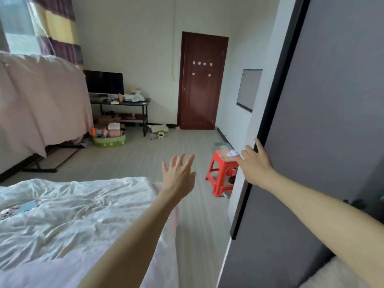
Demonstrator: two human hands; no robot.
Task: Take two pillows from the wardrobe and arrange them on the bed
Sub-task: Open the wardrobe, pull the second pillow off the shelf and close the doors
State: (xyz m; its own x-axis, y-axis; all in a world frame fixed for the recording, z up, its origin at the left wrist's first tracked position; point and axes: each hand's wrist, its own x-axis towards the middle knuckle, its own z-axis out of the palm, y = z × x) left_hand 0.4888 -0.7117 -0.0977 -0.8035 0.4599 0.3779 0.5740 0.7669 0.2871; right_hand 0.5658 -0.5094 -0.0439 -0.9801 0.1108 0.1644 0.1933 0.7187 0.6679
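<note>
Your right hand [256,163] is on the dark edge of the grey wardrobe door [332,121], your left hand [179,173] open in the air

Your right fingers are spread and laid flat against the door's black edge strip, thumb pointing toward the red plastic stool [221,173] that stands on the floor just beside the wardrobe; whether they curl round the edge you cannot tell. Your left hand holds nothing, fingers fanned apart, hovering past the foot corner of the bed [72,215], which lies at lower left under a crumpled white cover. No pillow shows on the bed; a pale padded shape [340,273] sits at the bottom right by the wardrobe, but you cannot tell what it is. Across the room a dark red door [201,82] is closed, with a TV [105,82] on a black stand to its left
</note>
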